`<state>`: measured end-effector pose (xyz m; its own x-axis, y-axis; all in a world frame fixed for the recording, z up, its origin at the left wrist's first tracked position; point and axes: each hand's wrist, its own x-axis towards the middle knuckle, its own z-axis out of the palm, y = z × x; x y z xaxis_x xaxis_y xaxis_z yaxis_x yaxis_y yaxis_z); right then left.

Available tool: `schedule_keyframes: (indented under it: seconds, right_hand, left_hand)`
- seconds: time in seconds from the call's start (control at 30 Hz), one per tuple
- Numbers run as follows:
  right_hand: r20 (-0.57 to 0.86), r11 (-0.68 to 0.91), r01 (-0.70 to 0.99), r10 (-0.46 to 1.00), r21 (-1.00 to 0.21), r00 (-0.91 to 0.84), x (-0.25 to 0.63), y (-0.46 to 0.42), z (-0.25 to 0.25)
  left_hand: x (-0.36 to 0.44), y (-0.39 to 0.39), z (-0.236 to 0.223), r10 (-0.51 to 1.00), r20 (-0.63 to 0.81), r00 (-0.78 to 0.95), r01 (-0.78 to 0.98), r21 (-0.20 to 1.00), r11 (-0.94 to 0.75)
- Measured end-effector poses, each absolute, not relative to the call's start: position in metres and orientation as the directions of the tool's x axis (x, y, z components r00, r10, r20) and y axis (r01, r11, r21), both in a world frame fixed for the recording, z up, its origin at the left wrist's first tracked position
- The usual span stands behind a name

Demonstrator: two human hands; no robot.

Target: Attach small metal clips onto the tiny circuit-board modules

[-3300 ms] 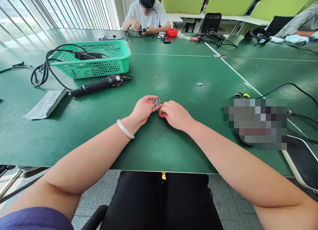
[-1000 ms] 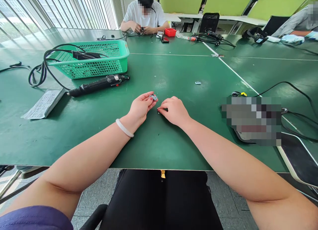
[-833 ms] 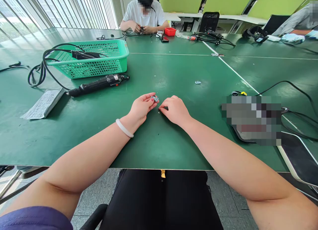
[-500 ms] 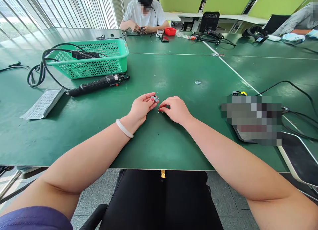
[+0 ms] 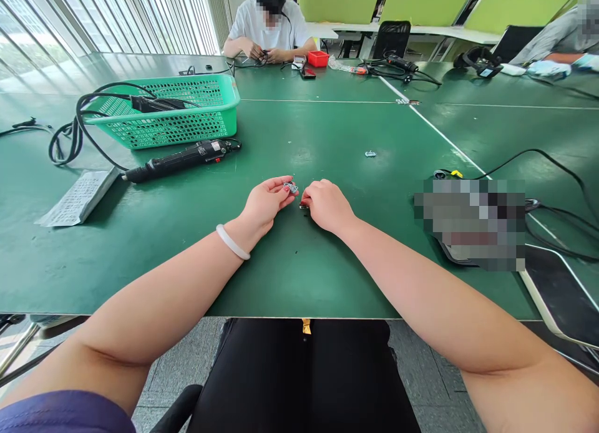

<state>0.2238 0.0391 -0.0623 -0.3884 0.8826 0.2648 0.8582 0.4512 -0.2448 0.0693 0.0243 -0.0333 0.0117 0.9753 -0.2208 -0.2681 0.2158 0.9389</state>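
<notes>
My left hand [image 5: 266, 203] rests on the green table [image 5: 187, 233], its fingertips pinched on a small grey metal part [image 5: 291, 187]. A white bangle [image 5: 233, 242] circles that wrist. My right hand [image 5: 326, 205] lies just to the right, fingers curled, pinching a small dark piece [image 5: 304, 205] against the table. The two hands almost touch at the fingertips.
A black electric screwdriver [image 5: 180, 160] with its cable lies left of a green mesh basket [image 5: 173, 111]. A small metal part [image 5: 370, 153] sits farther out. A printed sheet [image 5: 77, 198] is at left, cables and a dark tablet [image 5: 561, 292] at right. Another person [image 5: 267, 24] works across the table.
My right hand has closed in toward the left hand and curled over the dark piece. The left hand keeps its pinch on the grey part, hardly moving.
</notes>
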Motion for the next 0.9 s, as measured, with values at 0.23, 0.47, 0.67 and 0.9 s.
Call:
schedule_keyframes:
  seconds: [0.23, 0.47, 0.67, 0.9]
  right_hand:
    - [0.295, 0.449, 0.802, 0.888, -0.393, -0.353, 0.234, 0.042, -0.057]
    - [0.506, 0.649, 0.521, 0.76, -0.554, -0.408, 0.248, 0.029, -0.035]
    - [0.554, 0.742, 0.469, 0.669, -0.478, -0.494, 0.247, 0.02, -0.032]
    - [0.563, 0.777, 0.489, 0.626, -0.396, -0.54, 0.246, 0.015, -0.031]
  left_hand:
    - [0.07, 0.024, -0.033, 0.973, -0.223, 0.05, -0.237, 0.944, 0.229]
    - [0.066, 0.02, -0.03, 0.888, -0.258, 0.382, -0.286, 0.88, 0.378]
    - [0.064, 0.017, -0.025, 0.791, -0.29, 0.539, -0.221, 0.857, 0.465]
    - [0.061, 0.02, -0.029, 0.749, -0.261, 0.609, -0.202, 0.862, 0.464]
